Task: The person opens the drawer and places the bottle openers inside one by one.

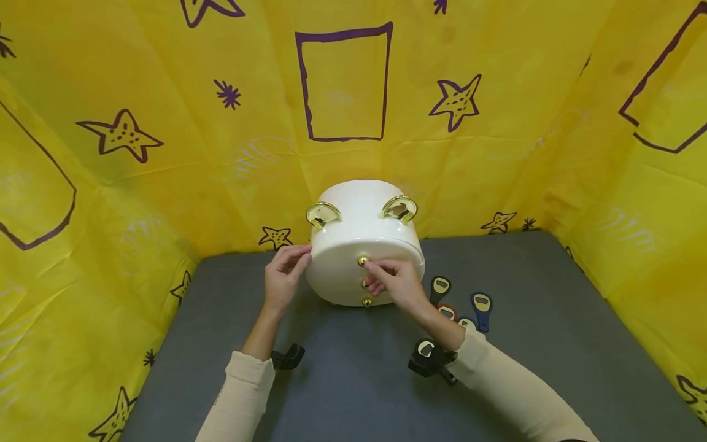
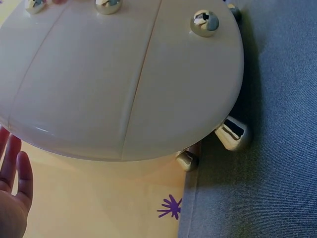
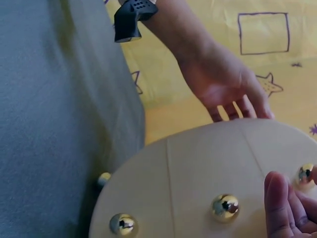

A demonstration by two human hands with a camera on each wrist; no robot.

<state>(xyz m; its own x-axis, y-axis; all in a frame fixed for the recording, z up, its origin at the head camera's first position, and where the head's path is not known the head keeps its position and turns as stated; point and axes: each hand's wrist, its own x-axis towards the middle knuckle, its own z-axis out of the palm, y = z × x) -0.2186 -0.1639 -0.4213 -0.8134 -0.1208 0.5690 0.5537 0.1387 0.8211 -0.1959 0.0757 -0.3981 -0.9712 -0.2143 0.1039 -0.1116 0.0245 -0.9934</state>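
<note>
A glossy white oval drawer box [image 1: 364,212] with gold ear-shaped pieces stands on the grey table. Three round gold knobs run down its front, and seams divide the front into drawers. My right hand [image 1: 399,283] pinches the top knob [image 1: 362,260] between thumb and fingers; the right wrist view cuts that hand off at its edge. Against the box's left side rest the fingertips of my left hand [image 1: 280,281], its fingers fairly straight. The middle knob [image 3: 225,207] and the bottom knob [image 3: 123,225] are untouched. Short gold feet [image 2: 233,134] hold the box up.
Several bottle openers lie to the right of the box, among them a black one [image 1: 440,287] and a blue one [image 1: 482,307]; my right forearm partly covers others. Yellow patterned cloth [image 1: 265,153] walls the back and sides of the grey table [image 1: 342,393].
</note>
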